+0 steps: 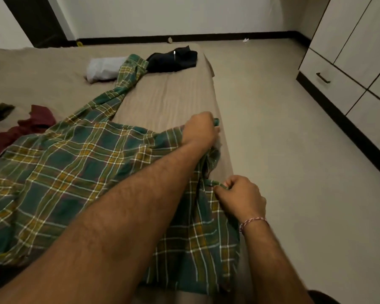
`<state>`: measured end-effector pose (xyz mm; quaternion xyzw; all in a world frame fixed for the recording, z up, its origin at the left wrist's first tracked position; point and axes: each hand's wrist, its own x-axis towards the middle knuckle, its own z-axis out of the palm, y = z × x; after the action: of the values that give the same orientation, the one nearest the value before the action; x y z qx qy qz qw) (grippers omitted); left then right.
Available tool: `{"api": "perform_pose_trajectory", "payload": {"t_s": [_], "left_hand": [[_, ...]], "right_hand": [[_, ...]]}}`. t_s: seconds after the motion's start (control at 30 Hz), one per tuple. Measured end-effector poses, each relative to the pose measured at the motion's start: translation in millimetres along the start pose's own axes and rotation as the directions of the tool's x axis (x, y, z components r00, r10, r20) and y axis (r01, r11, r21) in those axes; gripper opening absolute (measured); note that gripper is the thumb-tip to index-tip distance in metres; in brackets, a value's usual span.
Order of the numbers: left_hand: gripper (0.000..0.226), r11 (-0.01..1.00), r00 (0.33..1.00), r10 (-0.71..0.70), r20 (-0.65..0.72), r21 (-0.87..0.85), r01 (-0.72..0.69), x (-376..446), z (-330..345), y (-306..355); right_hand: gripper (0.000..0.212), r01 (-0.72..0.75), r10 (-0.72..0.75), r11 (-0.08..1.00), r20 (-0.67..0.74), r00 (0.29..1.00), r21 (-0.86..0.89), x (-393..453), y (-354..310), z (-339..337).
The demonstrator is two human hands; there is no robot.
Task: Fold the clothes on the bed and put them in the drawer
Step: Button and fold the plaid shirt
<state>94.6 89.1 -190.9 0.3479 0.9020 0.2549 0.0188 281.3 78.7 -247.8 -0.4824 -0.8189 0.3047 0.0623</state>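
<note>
Plaid shirt (79,172), green with yellow and white lines, lies spread across the near part of the bed (167,95), one sleeve stretched away toward the far right corner. Its right-hand edge runs along the bed's right edge and partly hangs over it.

Left hand (201,128): arm reaches across the shirt; fingers curled, grip closed on a bunch of shirt fabric at the bed's right edge.

Right hand (241,196): nearer the camera, just off the bed's right edge; thumb and fingers pinch a narrow fold of the same shirt edge. A red-and-white thread bracelet (253,222) sits on that wrist.

Other items on the bed: a dark garment (173,60) at the far right corner, a white bundle (103,69) just left of the sleeve end, a maroon garment (26,128) at the left edge, partly under the shirt.

White cabinet with a drawer (329,84) stands on the floor to the right, well apart from the bed; the drawer is closed
</note>
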Motion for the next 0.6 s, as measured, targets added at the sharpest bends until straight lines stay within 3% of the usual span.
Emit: {"api": "perform_pose_trajectory", "payload": {"t_s": [0.1, 0.2, 0.27, 0.37, 0.43, 0.5, 0.6], "left_hand": [[0.027, 0.998, 0.995, 0.050, 0.088, -0.053, -0.046, -2, 19, 39], [0.030, 0.972, 0.970, 0.081, 0.228, -0.234, -0.026, -13, 34, 47], [0.047, 0.939, 0.923, 0.158, 0.352, -0.344, -0.029, -27, 28, 38], [0.044, 0.928, 0.898, 0.329, 0.292, -0.274, -0.251, -50, 0, 0], [0.036, 0.924, 0.885, 0.382, 0.267, -0.131, -0.360, -69, -25, -43], [0.036, 0.927, 0.877, 0.354, 0.325, -0.002, -0.374, -90, -50, -91], [0.041, 0.933, 0.868, 0.271, 0.415, 0.109, -0.343, -128, -76, -151]], "right_hand": [[0.035, -0.114, 0.114, 0.993, 0.003, 0.993, -0.026, -1, 16, -14], [0.028, -0.134, 0.123, 0.988, -0.134, 0.983, -0.079, -6, 24, -24], [0.031, -0.044, 0.004, 0.989, -0.267, 0.964, -0.143, -14, 19, -23], [0.029, 0.157, -0.217, 0.971, -0.402, 0.890, -0.178, -27, 1, -17], [0.017, 0.178, -0.210, 0.975, -0.310, 0.927, -0.130, -31, -6, -12], [0.025, 0.104, -0.110, 0.989, -0.058, 0.992, -0.108, -31, -6, -7], [0.029, 0.094, -0.088, 0.995, 0.208, 0.974, -0.018, -32, -1, -7]]}}
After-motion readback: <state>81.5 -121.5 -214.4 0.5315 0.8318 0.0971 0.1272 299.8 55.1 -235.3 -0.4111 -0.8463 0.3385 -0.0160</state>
